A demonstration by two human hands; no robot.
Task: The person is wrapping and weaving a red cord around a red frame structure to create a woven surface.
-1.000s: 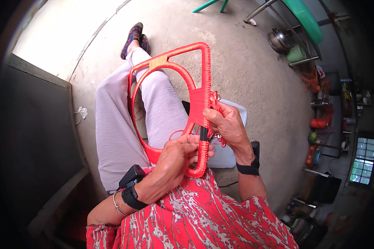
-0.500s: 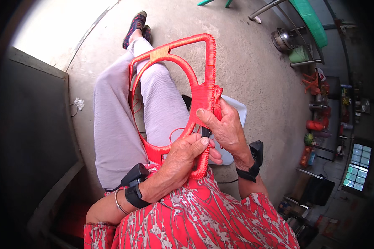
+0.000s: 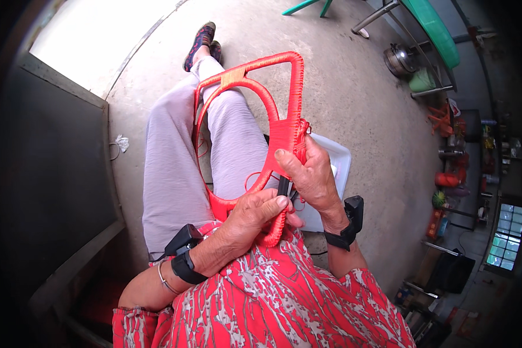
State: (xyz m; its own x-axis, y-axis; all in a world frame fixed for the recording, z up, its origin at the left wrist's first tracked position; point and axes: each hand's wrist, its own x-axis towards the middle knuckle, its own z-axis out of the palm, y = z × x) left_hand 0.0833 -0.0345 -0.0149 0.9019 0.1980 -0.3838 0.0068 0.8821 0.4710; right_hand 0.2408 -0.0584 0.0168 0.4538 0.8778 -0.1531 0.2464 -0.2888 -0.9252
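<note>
Across my lap rests a squarish frame (image 3: 296,93) with a round inner ring, most of it wound tightly in red cord. My left hand (image 3: 255,212) is closed on its lower right side, thumb on top and fingers underneath. Higher on the same side, my right hand (image 3: 313,177) grips the frame with the thumb pressed on the wrapping. A looped bundle of red cord (image 3: 301,139) sits against the right palm, partly hidden by that hand. Between the hands a short black bar (image 3: 283,185) of the frame shows without cord. Loose red cord (image 3: 250,178) curves inside the ring.
A white plastic tray (image 3: 341,156) lies on the concrete floor beyond my right hand. A dark panel (image 3: 58,151) stands at the left. To the far right are a green stool (image 3: 432,29), a metal pot (image 3: 399,60) and shelves of goods.
The view has shifted slightly, so my legs and the floor appear farther right. A little more of the black bar shows between my hands. Both hands keep their hold.
</note>
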